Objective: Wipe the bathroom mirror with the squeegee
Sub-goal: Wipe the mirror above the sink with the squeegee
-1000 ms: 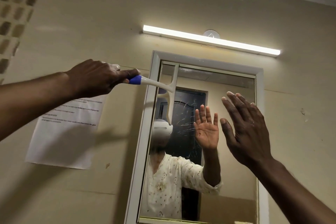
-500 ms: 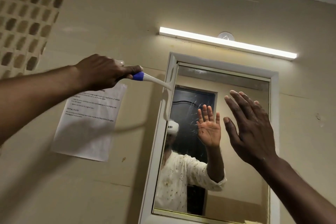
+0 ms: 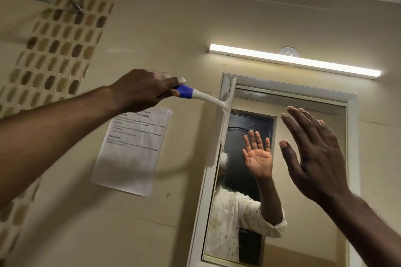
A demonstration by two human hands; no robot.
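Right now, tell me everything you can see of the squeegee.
The squeegee looks like white plastic, T-shaped, with a blue grip section on its handle. The left hand grips that blue end, fingers curled round it. The handle slopes down and right to a long, narrow blade that stands nearly upright along the left edge of the mirror, overlapping the white frame near its top corner. Whether the blade presses on the glass cannot be told. Nothing else touches it.

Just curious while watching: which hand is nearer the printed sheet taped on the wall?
Left. The left hand is just above the paper sheet, gripping the squeegee; the right hand is far right, before the mirror.
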